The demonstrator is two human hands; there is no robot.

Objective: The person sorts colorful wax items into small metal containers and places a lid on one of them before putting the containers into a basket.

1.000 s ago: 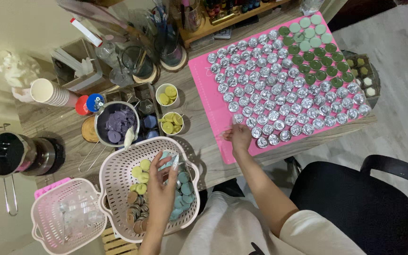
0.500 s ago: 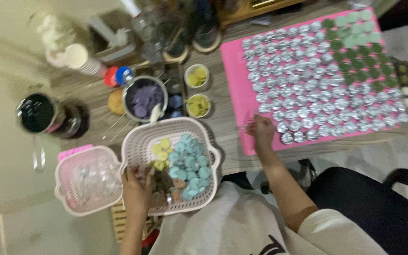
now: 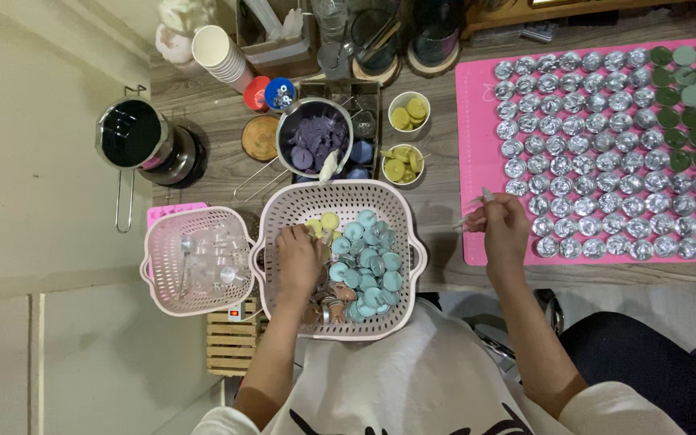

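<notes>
My left hand (image 3: pixel 298 259) reaches down into a white perforated basket (image 3: pixel 336 198) on my lap edge, fingers among blue, yellow and brown wax discs (image 3: pixel 368 259). Whether it grips one is hidden. My right hand (image 3: pixel 499 225) hovers at the left edge of a pink mat (image 3: pixel 474 121), pinching a thin wick with a small metal base (image 3: pixel 477 208). The mat carries rows of several small silver tealight cups (image 3: pixel 598 161), with green-filled ones (image 3: pixel 690 89) at the far right.
A pink basket (image 3: pixel 195 259) with clear pieces sits to the left. Behind are a steel bowl of purple discs (image 3: pixel 312 138), two small cups of yellow discs (image 3: pixel 406 137), a black pot (image 3: pixel 134 137), stacked paper cups (image 3: pixel 221 55) and a wooden crate (image 3: pixel 235 342) below.
My left hand moved deeper into the white basket's discs. My right hand left the tealight cups and drew back to the mat's left edge, now holding a wick. The camera view shifted.
</notes>
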